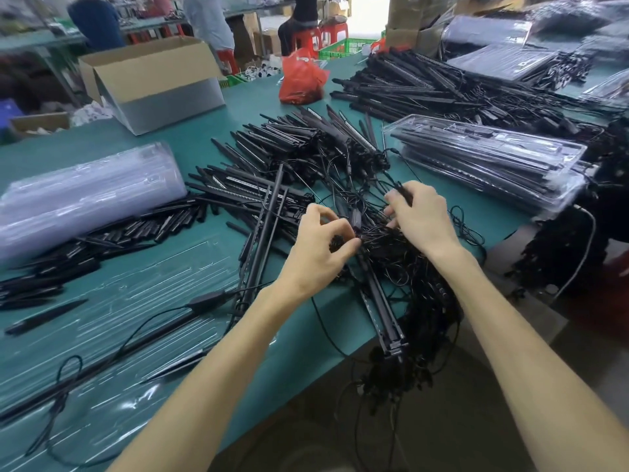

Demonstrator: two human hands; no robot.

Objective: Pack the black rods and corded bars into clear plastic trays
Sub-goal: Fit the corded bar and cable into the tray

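Corded bars (381,301): head view, centre of frame; a tangled heap on the green table (238,107), with cords spilling over the near edge. More are piled at upper centre and upper right.
Left hand (316,247): centre, fingers curled, thumb and fingertips pinching a small wad of black cord in the tangle.
Right hand (418,216): just right of the left hand, fingers curled into the cords, fingertips pinching a thin black cord end.
Black rods (143,229): left of centre, loose pointed pieces lying beside and partly under the empty tray stack (85,199).
Open tray (136,301): lower left, flat on the table; a long corded bar and two pointed rods lie on it.
Filled trays (486,161): right of centre, stacked, with bars inside.
Cardboard box (153,83): upper left, open.
Red bag (301,80): upper centre.
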